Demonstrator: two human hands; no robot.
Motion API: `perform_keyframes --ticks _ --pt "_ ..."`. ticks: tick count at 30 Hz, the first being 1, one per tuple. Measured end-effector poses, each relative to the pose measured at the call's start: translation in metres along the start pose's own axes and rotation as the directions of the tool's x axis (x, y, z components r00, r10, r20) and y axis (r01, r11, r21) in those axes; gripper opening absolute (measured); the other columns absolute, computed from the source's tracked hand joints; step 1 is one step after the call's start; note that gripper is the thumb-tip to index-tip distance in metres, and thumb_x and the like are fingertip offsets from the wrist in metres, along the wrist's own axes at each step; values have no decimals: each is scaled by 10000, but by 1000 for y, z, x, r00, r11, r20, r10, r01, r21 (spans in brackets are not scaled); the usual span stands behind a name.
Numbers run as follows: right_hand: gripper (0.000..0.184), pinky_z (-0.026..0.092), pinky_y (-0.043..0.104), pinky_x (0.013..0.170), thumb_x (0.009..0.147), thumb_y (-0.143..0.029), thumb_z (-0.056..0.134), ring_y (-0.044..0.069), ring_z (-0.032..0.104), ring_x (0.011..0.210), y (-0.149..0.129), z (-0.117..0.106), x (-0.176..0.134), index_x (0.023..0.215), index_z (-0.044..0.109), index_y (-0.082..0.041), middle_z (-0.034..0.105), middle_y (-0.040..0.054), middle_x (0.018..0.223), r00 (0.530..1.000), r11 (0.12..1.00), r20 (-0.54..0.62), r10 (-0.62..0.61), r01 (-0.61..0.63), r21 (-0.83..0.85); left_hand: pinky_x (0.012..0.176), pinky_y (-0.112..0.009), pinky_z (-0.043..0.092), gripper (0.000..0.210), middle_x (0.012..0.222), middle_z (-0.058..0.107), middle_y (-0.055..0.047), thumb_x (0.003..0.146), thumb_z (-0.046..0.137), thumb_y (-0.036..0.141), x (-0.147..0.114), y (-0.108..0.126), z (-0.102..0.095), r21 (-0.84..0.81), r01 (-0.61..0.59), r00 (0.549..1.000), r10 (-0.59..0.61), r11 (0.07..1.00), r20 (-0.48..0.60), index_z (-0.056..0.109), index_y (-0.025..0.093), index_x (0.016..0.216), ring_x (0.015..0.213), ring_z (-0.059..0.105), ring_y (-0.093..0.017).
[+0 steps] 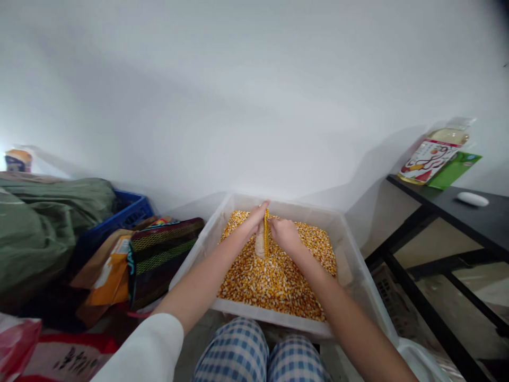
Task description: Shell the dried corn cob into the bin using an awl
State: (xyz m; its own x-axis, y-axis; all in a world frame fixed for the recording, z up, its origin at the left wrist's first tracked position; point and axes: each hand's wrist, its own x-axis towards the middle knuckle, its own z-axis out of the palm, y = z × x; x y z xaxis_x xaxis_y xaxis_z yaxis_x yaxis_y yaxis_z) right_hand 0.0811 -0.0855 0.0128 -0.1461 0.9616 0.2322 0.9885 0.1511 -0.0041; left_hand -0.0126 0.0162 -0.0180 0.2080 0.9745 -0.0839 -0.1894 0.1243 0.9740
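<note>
An ear of corn (261,244) is held upright over the plastic bin, partly stripped: pale bare cob shows on its left, with yellow kernels still in rows on its right. My left hand (257,216) grips its upper part, fingers wrapped round it. Against the kernel rows on the other side presses my right hand (283,232), fingers curled; its fingertips are partly hidden. Loose yellow corn kernels (274,286) fill the bin below both hands, heaped under the cob's lower end.
The translucent bin (274,320) stands against a white wall (254,106), before my knees. At left are a blue crate (129,215), green cloth (59,212) and bags. At right, a black table (445,207) holds a bottle (431,156), a green box (453,170) and a white object (472,199).
</note>
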Motion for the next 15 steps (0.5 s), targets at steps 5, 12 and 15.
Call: perform_keyframes --ticks 5,12,15 --pt "336 441 264 703 921 -260 304 205 652 767 -2 3 0 942 625 -164 688 112 855 997 997 -43 65 -64 37 714 -303 464 300 669 659 -53 801 522 449 -9 7 7 -227 77 989 -46 971 140 658 189 865 761 617 -216" --pt "388 417 248 714 941 -299 258 191 645 796 -5 9 1 1011 608 -147 684 117 892 984 972 -48 174 -163 170 732 -266 473 416 714 667 -65 848 446 490 -9 9 9 -266 94 991 -64 959 118 636 129 928 785 622 -187" --pt "366 404 238 718 943 -282 263 180 639 807 -5 13 2 1084 571 -146 681 110 921 978 951 -58 198 -178 253 726 -268 475 447 711 663 -73 874 397 486 -8 10 10 -300 120 990 -89 946 113 624 108 945 776 620 -184"
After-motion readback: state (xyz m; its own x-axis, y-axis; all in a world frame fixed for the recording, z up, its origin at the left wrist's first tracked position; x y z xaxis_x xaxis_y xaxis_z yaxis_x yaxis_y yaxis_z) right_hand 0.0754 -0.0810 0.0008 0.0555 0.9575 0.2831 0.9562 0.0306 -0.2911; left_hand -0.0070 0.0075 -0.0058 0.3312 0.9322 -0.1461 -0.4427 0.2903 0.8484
